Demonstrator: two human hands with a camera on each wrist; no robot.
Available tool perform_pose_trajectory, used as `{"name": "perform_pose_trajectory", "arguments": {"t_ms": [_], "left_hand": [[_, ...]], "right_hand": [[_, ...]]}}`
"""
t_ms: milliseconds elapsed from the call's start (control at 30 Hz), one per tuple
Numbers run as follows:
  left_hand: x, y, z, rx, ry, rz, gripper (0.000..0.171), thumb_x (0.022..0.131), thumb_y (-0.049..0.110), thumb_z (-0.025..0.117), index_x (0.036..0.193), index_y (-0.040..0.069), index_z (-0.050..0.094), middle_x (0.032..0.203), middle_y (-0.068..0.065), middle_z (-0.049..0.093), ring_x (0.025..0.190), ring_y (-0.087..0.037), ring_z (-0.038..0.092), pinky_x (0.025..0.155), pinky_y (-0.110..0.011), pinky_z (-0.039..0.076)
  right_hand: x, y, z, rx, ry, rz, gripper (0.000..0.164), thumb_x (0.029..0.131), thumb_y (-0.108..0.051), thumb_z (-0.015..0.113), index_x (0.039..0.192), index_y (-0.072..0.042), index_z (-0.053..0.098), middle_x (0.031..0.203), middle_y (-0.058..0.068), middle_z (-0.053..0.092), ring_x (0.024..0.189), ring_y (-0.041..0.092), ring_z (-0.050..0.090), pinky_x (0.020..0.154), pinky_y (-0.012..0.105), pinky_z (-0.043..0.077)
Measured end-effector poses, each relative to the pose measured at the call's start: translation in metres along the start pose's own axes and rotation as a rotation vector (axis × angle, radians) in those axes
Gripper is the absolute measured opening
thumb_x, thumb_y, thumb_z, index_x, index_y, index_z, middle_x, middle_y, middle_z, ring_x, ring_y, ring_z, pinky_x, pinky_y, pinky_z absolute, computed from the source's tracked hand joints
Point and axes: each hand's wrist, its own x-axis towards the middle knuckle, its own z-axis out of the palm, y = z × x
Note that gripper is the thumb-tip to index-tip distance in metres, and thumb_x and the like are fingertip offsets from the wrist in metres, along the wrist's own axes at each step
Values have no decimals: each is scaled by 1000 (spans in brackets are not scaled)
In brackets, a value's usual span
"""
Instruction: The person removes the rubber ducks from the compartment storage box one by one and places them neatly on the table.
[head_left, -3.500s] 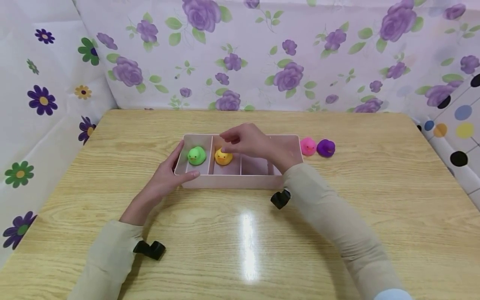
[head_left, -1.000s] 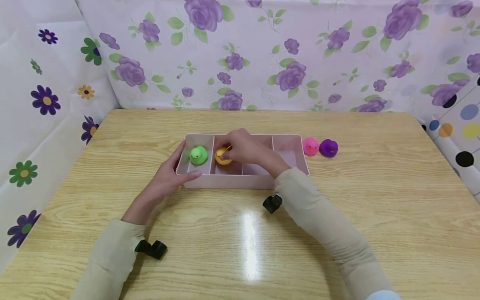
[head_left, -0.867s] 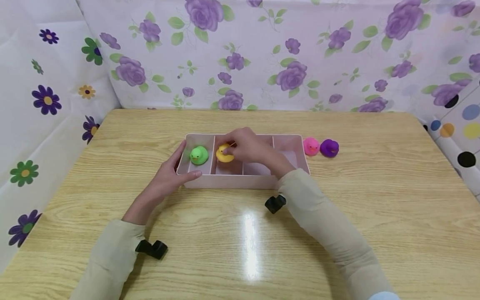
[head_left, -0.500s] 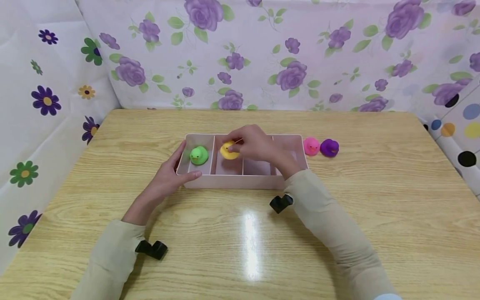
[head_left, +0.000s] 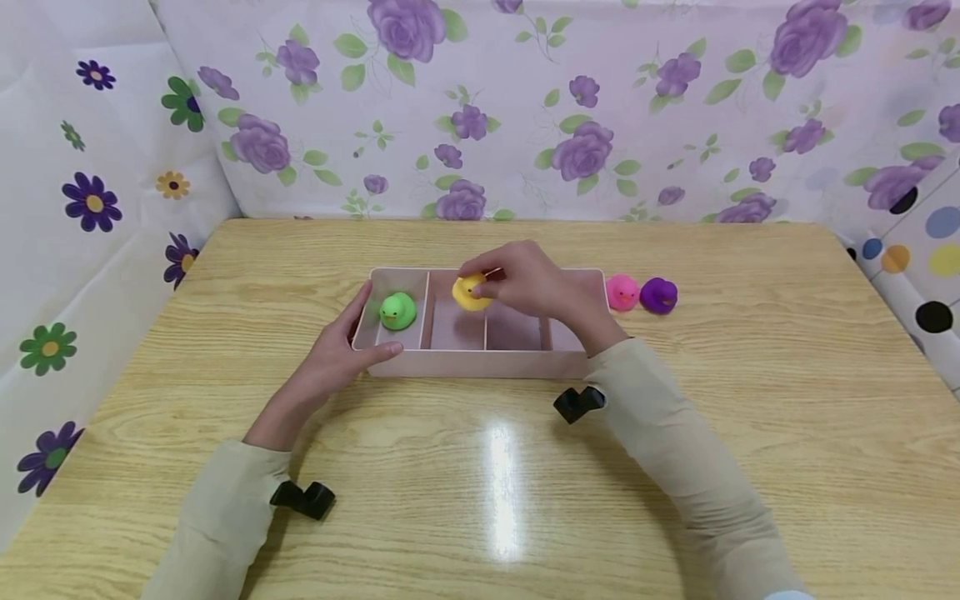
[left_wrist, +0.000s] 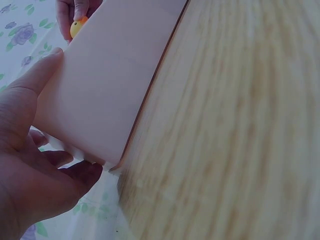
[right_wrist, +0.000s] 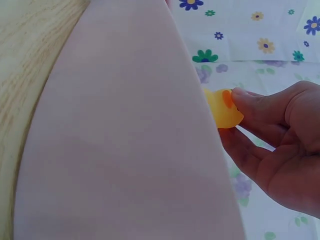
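Observation:
A pale pink divided box [head_left: 480, 363] sits on the table. My left hand [head_left: 333, 354] grips its left end, thumb over the front rim and fingers along the side. In the head view, my right hand [head_left: 528, 279] pinches a yellow rubber duck [head_left: 467, 293] by thumb and fingers above the second compartment from the left, off its floor. The right wrist view also shows the duck [right_wrist: 225, 110] between thumb and fingers, partly hidden by the box wall. A green rubber duck [head_left: 397, 311] rests in the leftmost compartment. My right forearm partly covers the box's right end.
Just right of the box, a pink rubber duck [head_left: 622, 293] and a purple rubber duck [head_left: 658, 296] stand side by side on the wooden table [head_left: 420, 483]. A flowered sheet [head_left: 510, 108] hangs behind the table's far edge.
My right hand has closed on the yellow duck, lifted it off the second compartment's floor and shifted it slightly right and back. The left hand keeps its grip on the box.

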Motion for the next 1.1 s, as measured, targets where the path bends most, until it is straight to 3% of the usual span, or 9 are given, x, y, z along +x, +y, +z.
{"name": "perform_pose_trajectory", "arguments": {"t_ms": [1100], "left_hand": [[-1, 1, 1, 2, 4, -2, 97, 89, 21, 71, 157, 24, 2, 161, -5, 3, 145, -27, 6, 113, -48, 16]], "right_hand": [[-38, 25, -38, -35, 66, 42, 27, 84, 5, 70, 111, 3, 71, 109, 16, 69, 99, 27, 65, 85, 36, 52]]}}
